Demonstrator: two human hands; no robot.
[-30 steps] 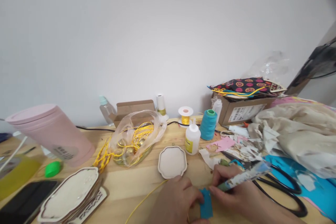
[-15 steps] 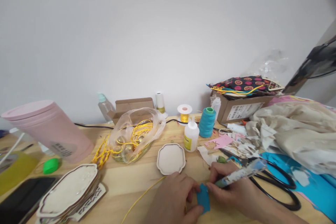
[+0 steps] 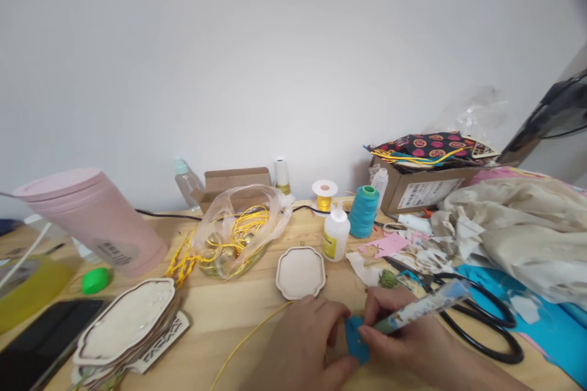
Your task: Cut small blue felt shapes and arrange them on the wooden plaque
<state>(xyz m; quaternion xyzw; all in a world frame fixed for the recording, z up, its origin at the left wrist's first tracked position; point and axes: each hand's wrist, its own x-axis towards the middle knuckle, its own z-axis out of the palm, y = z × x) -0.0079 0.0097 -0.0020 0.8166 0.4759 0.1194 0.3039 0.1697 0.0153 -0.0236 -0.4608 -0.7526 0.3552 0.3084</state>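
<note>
A small blue piece [image 3: 356,340] lies low in the view between my two hands. My left hand [image 3: 306,342] is curled at its left side, thumb and fingers closed on the piece's edge. In my right hand [image 3: 406,333] is a pen with a patterned barrel [image 3: 428,305], slanting up to the right; the fingertips touch the blue piece and hide the pen's tip. Just beyond my left hand, a pale scalloped plaque [image 3: 300,273] lies flat. A yellow cord [image 3: 243,343] runs out from beside that hand.
Behind are a glue bottle [image 3: 335,237], a blue thread cone [image 3: 364,212] and a bag of yellow cord [image 3: 245,238]. Black-handled scissors [image 3: 493,351] lie at right among scraps. Stacked plaques [image 3: 126,321], a phone [image 3: 41,339] and a pink tumbler [image 3: 98,220] stand left.
The view has shifted slightly. My right fingers sit further over the blue piece, covering more of it, and the piece's lower end has moved slightly up.
</note>
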